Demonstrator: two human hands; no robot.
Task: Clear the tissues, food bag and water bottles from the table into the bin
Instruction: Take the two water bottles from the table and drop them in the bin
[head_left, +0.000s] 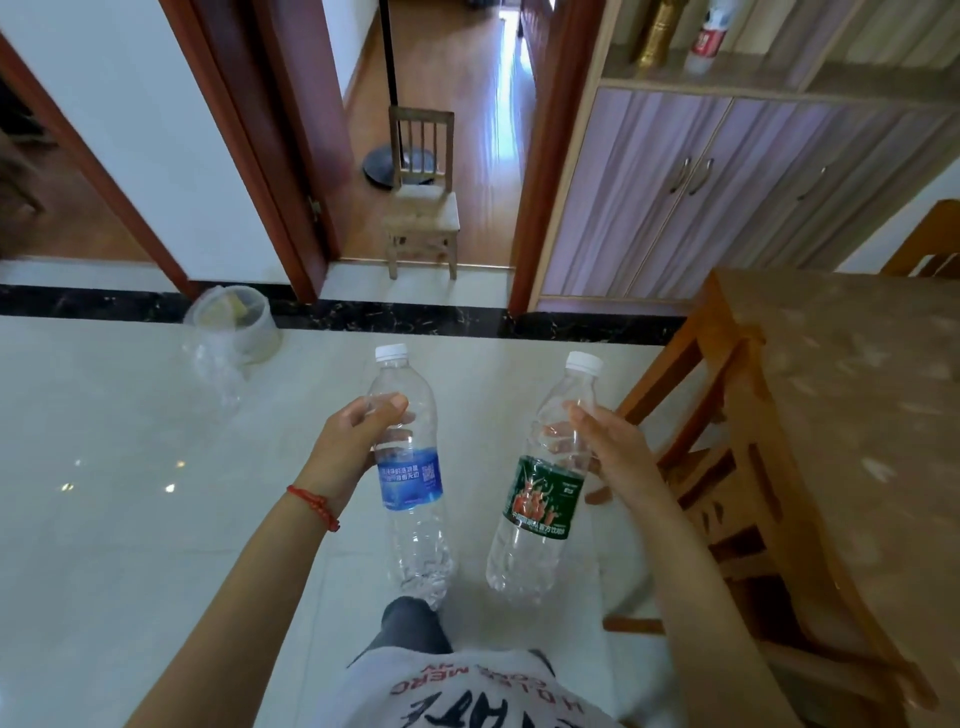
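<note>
Head view, looking down over a pale tiled floor (130, 467). Left hand (358, 441), red string bracelet (314, 506) at the wrist, grip closed round the upper body of a clear water bottle with a blue label (410, 478), white cap up, crumpled base hanging low above a dark trouser knee. Right hand (608, 447), grip wrapped round the shoulder of a second clear bottle with a green label (545, 499), also cap up and tilted slightly, base near the first bottle's base but apart from it. Both bottles held in the air, off the bench (857, 389), which stands at the right edge with a mottled brown top; wooden chair (727, 493) tucked just beside it. Ahead and to the left, a translucent bin (239, 317) with a clear liner, standing on the floor against the black marble strip by a door frame; something yellowish inside, contents otherwise hard to make out. A crumpled clear plastic piece (218, 369) lying on the floor just in front of the bin. Small wooden chair (423, 202) in the doorway beyond, cabinet with purple-grey doors (701, 192) to the right.
</note>
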